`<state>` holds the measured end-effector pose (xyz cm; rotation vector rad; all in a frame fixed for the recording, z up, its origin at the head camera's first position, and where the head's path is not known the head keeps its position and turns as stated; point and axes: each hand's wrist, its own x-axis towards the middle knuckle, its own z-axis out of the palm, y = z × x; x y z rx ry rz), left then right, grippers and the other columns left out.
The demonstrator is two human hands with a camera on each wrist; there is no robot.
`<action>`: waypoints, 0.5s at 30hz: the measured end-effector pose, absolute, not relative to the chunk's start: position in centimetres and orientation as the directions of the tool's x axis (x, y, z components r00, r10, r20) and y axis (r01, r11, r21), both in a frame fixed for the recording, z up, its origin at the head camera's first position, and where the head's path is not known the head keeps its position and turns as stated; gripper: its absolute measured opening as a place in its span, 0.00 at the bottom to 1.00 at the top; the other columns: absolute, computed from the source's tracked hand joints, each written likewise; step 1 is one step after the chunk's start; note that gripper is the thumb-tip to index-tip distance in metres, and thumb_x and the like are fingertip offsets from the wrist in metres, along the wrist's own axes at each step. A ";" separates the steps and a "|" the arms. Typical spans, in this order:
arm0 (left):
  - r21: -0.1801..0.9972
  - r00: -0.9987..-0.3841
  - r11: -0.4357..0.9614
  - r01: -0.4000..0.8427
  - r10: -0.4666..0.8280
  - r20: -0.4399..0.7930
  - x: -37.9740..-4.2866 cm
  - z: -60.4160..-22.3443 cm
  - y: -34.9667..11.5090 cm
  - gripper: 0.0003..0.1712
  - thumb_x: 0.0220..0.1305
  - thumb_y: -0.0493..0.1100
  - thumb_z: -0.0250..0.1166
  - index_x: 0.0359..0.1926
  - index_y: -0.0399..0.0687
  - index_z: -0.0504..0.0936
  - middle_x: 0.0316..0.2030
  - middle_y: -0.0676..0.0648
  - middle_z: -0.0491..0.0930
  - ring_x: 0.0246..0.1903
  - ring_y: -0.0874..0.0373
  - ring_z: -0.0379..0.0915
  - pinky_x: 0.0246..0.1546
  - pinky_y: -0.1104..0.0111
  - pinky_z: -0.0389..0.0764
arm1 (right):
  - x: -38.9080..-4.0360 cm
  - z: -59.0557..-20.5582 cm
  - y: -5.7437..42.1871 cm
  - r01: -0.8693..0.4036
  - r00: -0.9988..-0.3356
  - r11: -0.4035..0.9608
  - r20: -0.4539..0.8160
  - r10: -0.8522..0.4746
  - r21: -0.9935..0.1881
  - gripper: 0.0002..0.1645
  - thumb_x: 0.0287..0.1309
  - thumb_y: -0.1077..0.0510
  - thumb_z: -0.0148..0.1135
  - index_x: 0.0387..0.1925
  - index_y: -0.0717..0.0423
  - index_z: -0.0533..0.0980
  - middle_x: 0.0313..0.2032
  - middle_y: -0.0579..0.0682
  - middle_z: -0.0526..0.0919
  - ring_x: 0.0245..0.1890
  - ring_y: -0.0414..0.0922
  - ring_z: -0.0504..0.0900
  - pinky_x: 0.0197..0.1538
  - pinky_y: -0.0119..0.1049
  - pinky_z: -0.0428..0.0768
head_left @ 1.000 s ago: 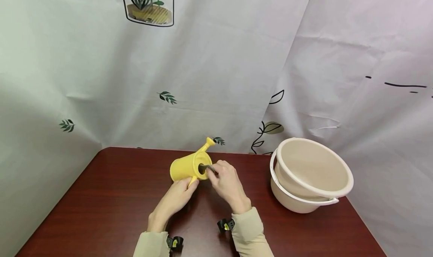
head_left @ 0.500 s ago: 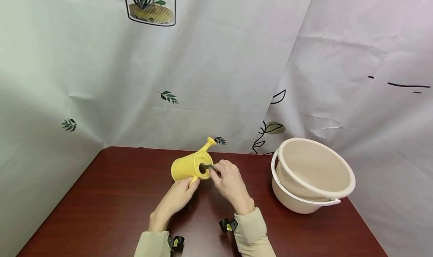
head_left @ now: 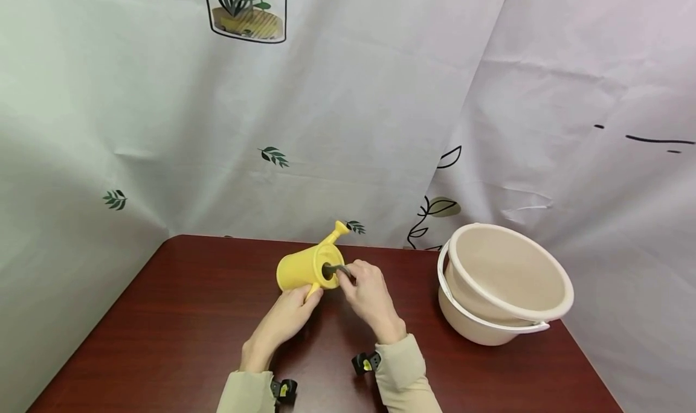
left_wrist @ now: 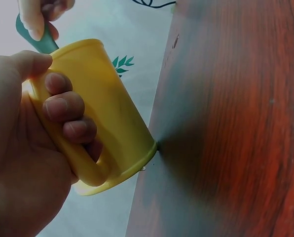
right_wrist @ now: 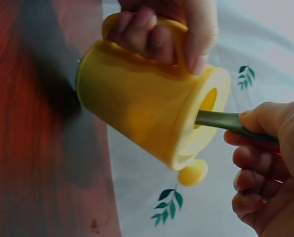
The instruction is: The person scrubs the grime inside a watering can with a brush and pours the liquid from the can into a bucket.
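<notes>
Near the middle of the head frame, the yellow can (head_left: pixel 298 270) is held on a tilt, its spout (head_left: pixel 335 232) pointed to the upper right. Its handle (left_wrist: pixel 85 168) is gripped by the left hand (head_left: pixel 284 316), with the fingers wrapped round. A green tool (right_wrist: pixel 227 121) is pinched by the right hand (head_left: pixel 371 298), its far end hidden inside the can. At the frame's right, one cream basin (head_left: pixel 511 268), tilted, is set in a lower basin (head_left: pixel 478 331) on the reddish table (head_left: pixel 185 322). Behind, a leaf-printed cloth (head_left: pixel 359 99) is seen.
</notes>
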<state>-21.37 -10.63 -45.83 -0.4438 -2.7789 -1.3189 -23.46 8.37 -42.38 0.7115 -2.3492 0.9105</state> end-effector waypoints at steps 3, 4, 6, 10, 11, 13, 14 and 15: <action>0.753 -0.958 0.601 0.269 0.245 0.147 -21.4 -45.8 -10.7 0.22 0.75 0.51 0.53 0.21 0.52 0.67 0.17 0.57 0.59 0.17 0.66 0.55 0.23 0.71 0.63 | -23.7 -42.9 8.2 -0.606 -0.753 0.639 0.601 -0.269 -0.473 0.08 0.61 0.62 0.64 0.26 0.55 0.82 0.21 0.40 0.71 0.19 0.36 0.67 0.24 0.28 0.69; 0.754 -0.958 0.600 0.268 0.247 0.144 -21.3 -45.8 -10.7 0.22 0.75 0.51 0.53 0.21 0.51 0.67 0.17 0.57 0.59 0.17 0.66 0.55 0.23 0.71 0.63 | -23.8 -43.0 8.2 -0.600 -0.760 0.637 0.594 -0.265 -0.484 0.08 0.61 0.61 0.64 0.26 0.54 0.83 0.21 0.39 0.72 0.19 0.36 0.68 0.24 0.28 0.69; 0.756 -0.958 0.598 0.266 0.249 0.140 -21.3 -45.9 -10.7 0.22 0.75 0.51 0.53 0.21 0.51 0.67 0.17 0.57 0.59 0.17 0.65 0.55 0.23 0.71 0.63 | -23.9 -43.2 8.1 -0.591 -0.769 0.636 0.584 -0.260 -0.496 0.08 0.61 0.61 0.64 0.26 0.53 0.82 0.21 0.39 0.72 0.20 0.37 0.68 0.24 0.28 0.70; 0.757 -0.958 0.597 0.267 0.249 0.141 -21.3 -45.9 -10.7 0.22 0.75 0.52 0.53 0.21 0.51 0.67 0.17 0.57 0.59 0.17 0.65 0.54 0.23 0.71 0.63 | -24.0 -43.4 8.0 -0.592 -0.771 0.628 0.583 -0.256 -0.506 0.08 0.61 0.61 0.64 0.25 0.52 0.82 0.21 0.39 0.71 0.20 0.37 0.68 0.24 0.29 0.70; 0.755 -0.958 0.598 0.268 0.249 0.143 -21.4 -45.9 -10.7 0.23 0.75 0.52 0.53 0.21 0.51 0.67 0.17 0.57 0.59 0.17 0.65 0.54 0.23 0.71 0.63 | -24.0 -43.4 7.9 -0.591 -0.771 0.629 0.584 -0.255 -0.505 0.08 0.61 0.61 0.64 0.25 0.52 0.82 0.21 0.39 0.71 0.20 0.37 0.68 0.24 0.29 0.69; 0.753 -0.958 0.600 0.269 0.248 0.144 -21.4 -45.9 -10.7 0.22 0.75 0.52 0.52 0.21 0.51 0.67 0.17 0.57 0.59 0.17 0.65 0.54 0.23 0.71 0.63 | -24.0 -43.5 7.9 -0.589 -0.773 0.631 0.581 -0.256 -0.505 0.08 0.61 0.61 0.65 0.26 0.53 0.82 0.21 0.39 0.71 0.20 0.37 0.67 0.24 0.29 0.69; 0.753 -0.958 0.601 0.268 0.248 0.144 -21.4 -45.9 -10.7 0.22 0.75 0.52 0.52 0.21 0.51 0.67 0.17 0.57 0.59 0.17 0.65 0.55 0.23 0.71 0.63 | -24.0 -43.5 7.8 -0.587 -0.775 0.632 0.578 -0.257 -0.506 0.07 0.61 0.61 0.65 0.26 0.53 0.82 0.21 0.39 0.71 0.20 0.37 0.68 0.24 0.29 0.69; 0.754 -0.958 0.600 0.267 0.248 0.142 -21.4 -45.9 -10.7 0.22 0.75 0.52 0.52 0.21 0.51 0.67 0.17 0.57 0.59 0.17 0.65 0.55 0.23 0.71 0.63 | -24.0 -43.5 7.8 -0.584 -0.777 0.634 0.575 -0.257 -0.506 0.07 0.61 0.61 0.65 0.27 0.53 0.82 0.21 0.39 0.71 0.20 0.37 0.68 0.24 0.29 0.70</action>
